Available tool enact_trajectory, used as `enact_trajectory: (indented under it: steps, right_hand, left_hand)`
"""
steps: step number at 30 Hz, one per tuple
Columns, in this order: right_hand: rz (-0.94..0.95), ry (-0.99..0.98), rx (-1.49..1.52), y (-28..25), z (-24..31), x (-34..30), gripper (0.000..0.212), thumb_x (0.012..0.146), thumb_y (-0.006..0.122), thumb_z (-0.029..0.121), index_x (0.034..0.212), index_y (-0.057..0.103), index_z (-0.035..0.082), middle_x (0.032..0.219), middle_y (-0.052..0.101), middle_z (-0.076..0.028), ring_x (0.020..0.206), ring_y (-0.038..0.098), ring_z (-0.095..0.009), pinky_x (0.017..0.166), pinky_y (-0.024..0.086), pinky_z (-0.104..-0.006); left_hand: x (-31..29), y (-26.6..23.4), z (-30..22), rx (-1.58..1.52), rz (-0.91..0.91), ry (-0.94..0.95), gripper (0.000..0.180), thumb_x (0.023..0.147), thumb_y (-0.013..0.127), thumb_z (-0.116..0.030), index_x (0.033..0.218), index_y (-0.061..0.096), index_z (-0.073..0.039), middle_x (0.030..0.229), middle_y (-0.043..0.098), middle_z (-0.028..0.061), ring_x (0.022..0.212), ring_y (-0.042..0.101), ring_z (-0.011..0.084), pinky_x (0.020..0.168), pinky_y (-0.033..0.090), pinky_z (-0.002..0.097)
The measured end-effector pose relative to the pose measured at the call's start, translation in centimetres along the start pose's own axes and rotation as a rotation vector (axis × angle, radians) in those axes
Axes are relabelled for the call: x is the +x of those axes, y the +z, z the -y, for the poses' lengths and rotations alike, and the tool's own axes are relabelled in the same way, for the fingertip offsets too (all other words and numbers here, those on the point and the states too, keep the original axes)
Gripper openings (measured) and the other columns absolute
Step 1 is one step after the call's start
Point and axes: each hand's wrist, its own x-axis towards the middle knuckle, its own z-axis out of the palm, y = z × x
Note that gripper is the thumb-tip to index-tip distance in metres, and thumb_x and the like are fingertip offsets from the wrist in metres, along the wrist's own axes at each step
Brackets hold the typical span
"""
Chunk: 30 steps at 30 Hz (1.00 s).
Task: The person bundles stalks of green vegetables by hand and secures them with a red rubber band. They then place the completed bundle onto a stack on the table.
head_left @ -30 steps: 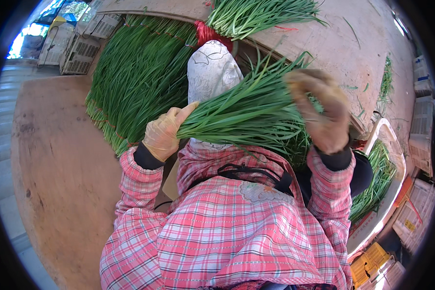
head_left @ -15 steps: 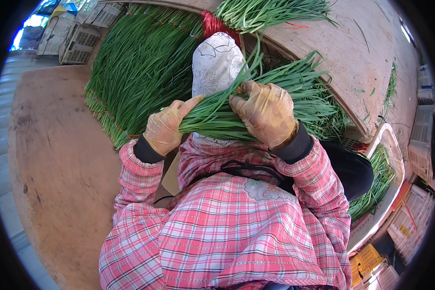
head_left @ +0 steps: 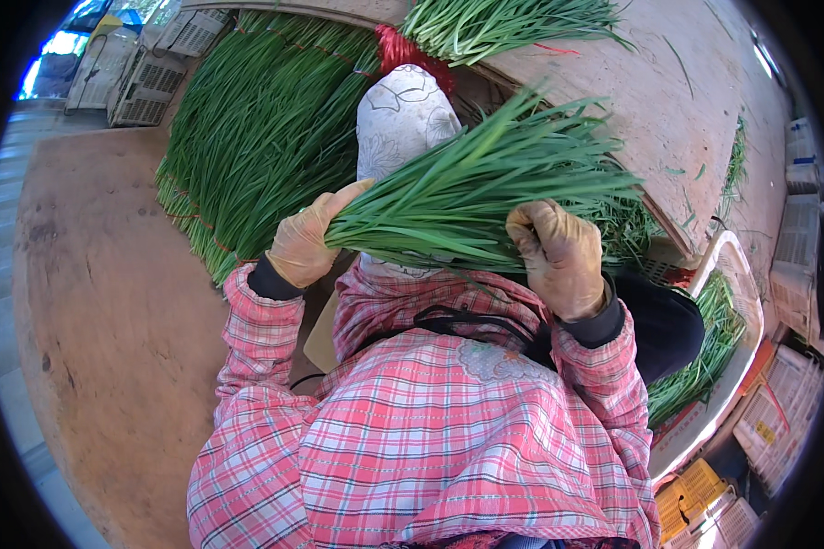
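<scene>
Two boards flank the white cloth. One bunch spans the cloth's near part; the left hand has its fingers clamped on the narrow end, presumably keeping leaves together. Right hand: fingers curled, right of the cloth; grip cannot be told. One basket stands farther right.

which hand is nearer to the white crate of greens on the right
Right. The right hand is at the green bunch's lower edge, to the left of the white crate; the left hand grips the bunch's other end, much farther left.
</scene>
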Motion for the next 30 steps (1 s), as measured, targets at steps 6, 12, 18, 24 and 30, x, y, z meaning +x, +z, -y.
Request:
enact_trajectory:
  steps: [6,12,18,24,30]
  right_hand:
    - [-0.045,0.023,0.13,-1.6,-1.7,-1.2,0.016,0.075,0.066,0.004,0.091,0.062,0.005,0.079,0.063,-0.011,0.069,0.062,-0.029,0.061,0.049,-0.0334]
    - [-0.135,0.005,0.016,-4.3,-2.4,0.2,0.012,0.076,0.066,0.002,0.088,0.063,0.003,0.081,0.062,-0.012,0.071,0.061,-0.027,0.064,0.048,-0.0303]
    - [-0.476,0.27,0.391,-9.2,-5.6,-1.7,0.011,0.086,0.059,-0.002,0.096,0.061,0.001,0.093,0.063,-0.006,0.082,0.056,-0.012,0.072,0.046,-0.0247]
    - [-0.562,0.065,0.77,-9.3,-4.7,-1.5,0.009,0.084,0.062,0.0,0.092,0.06,0.0,0.095,0.065,-0.012,0.089,0.059,-0.02,0.075,0.048,-0.0319]
    - [0.111,-0.041,0.594,-3.7,-4.2,-1.3,0.009,0.082,0.06,-0.001,0.09,0.06,0.0,0.089,0.064,-0.013,0.088,0.061,-0.025,0.078,0.048,-0.0345]
  left_hand:
    - [0.1,0.5,0.8,-0.221,0.0,-0.008,0.049,0.085,0.061,-0.013,0.132,0.047,-0.012,0.116,0.06,0.0113,0.104,0.059,0.0264,0.088,0.046,0.0307]
    - [-0.1,0.0,0.6,-0.323,0.105,-0.074,0.052,0.087,0.059,-0.003,0.135,0.041,-0.003,0.127,0.053,0.0089,0.115,0.051,0.0185,0.097,0.039,0.0291]
    - [-0.5,0.4,1.7,-0.743,0.136,-0.106,0.062,0.085,0.063,-0.004,0.139,0.034,-0.002,0.131,0.051,0.0066,0.117,0.048,0.0141,0.1,0.038,0.0294]
    - [-0.5,-0.2,2.7,-0.948,0.26,-0.19,0.077,0.076,0.07,0.002,0.141,0.03,-0.002,0.133,0.049,0.0048,0.118,0.047,0.0131,0.101,0.037,0.0299]
    - [0.2,0.1,1.1,-0.87,0.241,-0.167,0.081,0.071,0.07,0.007,0.141,0.03,-0.002,0.132,0.05,0.0049,0.116,0.048,0.0117,0.1,0.037,0.0289]
